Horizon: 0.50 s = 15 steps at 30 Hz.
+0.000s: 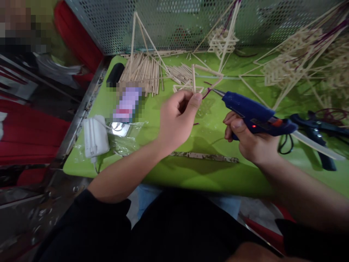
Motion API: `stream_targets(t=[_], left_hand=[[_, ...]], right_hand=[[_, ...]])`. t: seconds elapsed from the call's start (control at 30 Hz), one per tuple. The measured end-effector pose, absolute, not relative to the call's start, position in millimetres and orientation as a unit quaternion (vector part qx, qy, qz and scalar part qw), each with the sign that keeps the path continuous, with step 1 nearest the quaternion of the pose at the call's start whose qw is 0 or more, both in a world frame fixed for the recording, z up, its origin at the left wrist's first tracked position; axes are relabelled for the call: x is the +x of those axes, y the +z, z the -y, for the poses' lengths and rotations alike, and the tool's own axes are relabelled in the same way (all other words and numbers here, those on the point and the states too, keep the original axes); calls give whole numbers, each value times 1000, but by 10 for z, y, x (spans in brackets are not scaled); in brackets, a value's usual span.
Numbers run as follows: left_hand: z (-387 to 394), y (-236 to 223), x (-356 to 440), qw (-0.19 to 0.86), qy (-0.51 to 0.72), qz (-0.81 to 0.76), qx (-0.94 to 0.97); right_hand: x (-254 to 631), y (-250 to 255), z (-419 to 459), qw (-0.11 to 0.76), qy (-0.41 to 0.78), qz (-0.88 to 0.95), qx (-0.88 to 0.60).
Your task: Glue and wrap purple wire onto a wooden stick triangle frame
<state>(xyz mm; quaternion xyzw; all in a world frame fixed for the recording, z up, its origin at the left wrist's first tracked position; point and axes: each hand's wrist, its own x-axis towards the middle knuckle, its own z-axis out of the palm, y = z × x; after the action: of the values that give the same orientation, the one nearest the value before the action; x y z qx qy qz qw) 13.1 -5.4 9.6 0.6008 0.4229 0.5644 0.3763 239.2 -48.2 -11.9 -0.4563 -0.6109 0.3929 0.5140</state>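
Pinched in my left hand (pixel 178 116) is a small frame of wooden sticks (pixel 193 78), with a dark red string (pixel 207 92) tied at one corner. My right hand (pixel 249 140) is wrapped round the grip of a blue hot glue gun (pixel 248 109). A small red light glows on its side, and a white glue stick (pixel 317 145) juts from its back. The metal nozzle (pixel 218 92) points left, right by the string and the frame's corner; whether they touch I cannot tell.
A pile of loose sticks (pixel 141 74) lies at the back left, near a phone (pixel 127 103) and a white charger (pixel 96 136). Finished-looking stick structures (pixel 283 71) stand at the back right. Dark pliers (pixel 316 133) lie right of the gun. A perforated metal panel (pixel 174 25) borders the green table (pixel 207 174).
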Motion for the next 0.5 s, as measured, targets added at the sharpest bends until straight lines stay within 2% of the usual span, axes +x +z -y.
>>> stream_targets(t=[0.23, 0.5], left_hand=[[-33, 22, 133, 519, 536, -405, 528], [-41, 10, 131, 580, 519, -394, 489]], right_hand=[[2398, -136, 498, 507, 391, 605, -473], [2412, -141, 499, 513, 386, 621, -449]])
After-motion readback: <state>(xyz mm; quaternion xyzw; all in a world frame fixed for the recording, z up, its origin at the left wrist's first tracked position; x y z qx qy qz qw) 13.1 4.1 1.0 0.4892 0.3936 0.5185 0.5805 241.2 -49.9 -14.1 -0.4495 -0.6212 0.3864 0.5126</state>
